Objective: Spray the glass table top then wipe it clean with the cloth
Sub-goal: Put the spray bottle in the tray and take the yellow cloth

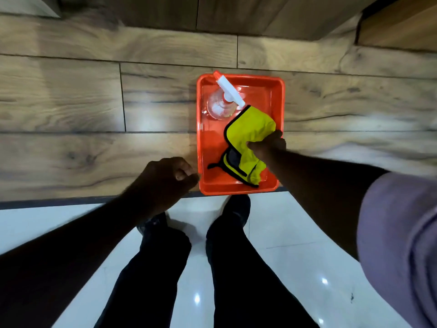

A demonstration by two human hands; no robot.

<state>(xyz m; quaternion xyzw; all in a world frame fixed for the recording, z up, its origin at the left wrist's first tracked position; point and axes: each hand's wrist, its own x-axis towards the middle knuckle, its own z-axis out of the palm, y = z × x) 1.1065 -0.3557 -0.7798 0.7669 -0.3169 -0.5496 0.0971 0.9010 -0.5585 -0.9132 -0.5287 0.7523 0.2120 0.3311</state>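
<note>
Gripping the yellow cloth with the right hand: fingers curled tight round a bunched middle fold. Cloth in right half of the orange tray, upper part fanned out beyond the knuckles, black-edged lower end trailing toward the near rim. Clear spray bottle upright in the tray's far-left corner, white trigger head reaching the cloth's top corner, apart from both hands. Left hand fingers curled in, nothing seen held, tips right at the tray's near-left corner; contact unclear. Tray at near edge of wood-look table top.
</note>
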